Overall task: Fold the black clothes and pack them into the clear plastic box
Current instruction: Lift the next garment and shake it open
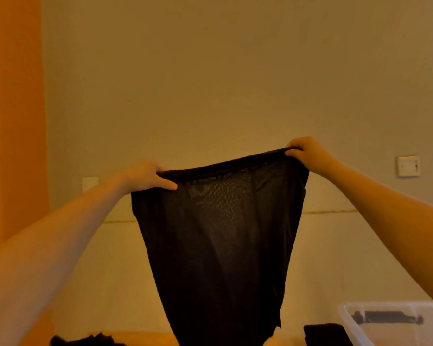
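1. My left hand pinches one end of the waistband of a black, thin mesh garment, thumb laid across the front of the cloth. My right hand has its grip curled tight over the other end, a little higher than the left.
2. The garment hangs in the air between both hands, well above the bench, its top edge stretched taut and its body tapering down to a ragged lower hem.
3. The cloth is light and see-through near the top, where a fine net pattern shows against the wall; lower down it doubles up and reads solid black. I judge it limp and slippery to fold.
4. To do this step well, I should level both hands, give the cloth a shake so the layers fall flat, then lower it onto the bench hem first, keeping the waistband tight to avoid creases.
5. The clear plastic box sits at the bench's near right corner, something dark inside it. A folded black piece lies just beside it, and a crumpled black heap waits toward the left.
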{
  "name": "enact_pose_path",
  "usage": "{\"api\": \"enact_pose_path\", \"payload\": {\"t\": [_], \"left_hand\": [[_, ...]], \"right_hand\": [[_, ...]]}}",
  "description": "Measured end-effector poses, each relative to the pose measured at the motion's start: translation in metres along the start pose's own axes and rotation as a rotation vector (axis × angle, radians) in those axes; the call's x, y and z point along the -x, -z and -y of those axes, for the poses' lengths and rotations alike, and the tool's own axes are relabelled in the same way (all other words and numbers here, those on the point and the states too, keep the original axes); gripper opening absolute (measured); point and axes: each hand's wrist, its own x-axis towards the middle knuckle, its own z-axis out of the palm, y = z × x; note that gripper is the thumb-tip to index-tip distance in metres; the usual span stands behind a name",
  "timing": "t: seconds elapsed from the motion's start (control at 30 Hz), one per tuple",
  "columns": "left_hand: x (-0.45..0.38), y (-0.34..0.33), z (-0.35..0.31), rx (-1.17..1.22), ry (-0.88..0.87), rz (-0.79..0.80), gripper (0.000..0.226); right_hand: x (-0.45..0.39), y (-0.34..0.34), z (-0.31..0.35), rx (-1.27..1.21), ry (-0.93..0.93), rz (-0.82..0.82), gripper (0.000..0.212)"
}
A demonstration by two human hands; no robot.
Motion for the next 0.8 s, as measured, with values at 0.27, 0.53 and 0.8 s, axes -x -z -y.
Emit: {"api": "enact_pose_path", "payload": {"t": [0.27, 0.53, 0.8], "left_hand": [[0.011, 0.016, 0.01, 0.534, 0.081, -0.155, 0.024], [0.007, -0.027, -0.034, 0.443, 0.08, -0.001, 0.024], [0.003, -0.068, -0.047, 0.474, 0.093, -0.057, 0.026]], "right_hand": [[0.004, 0.016, -0.013, -0.201, -0.188, 0.093, 0.015], [0.025, -0.038, 0.028, 0.157, -0.179, 0.728, 0.036], [0.034, -0.103, 0.077, -0.534, -0.049, 0.455, 0.004]]}}
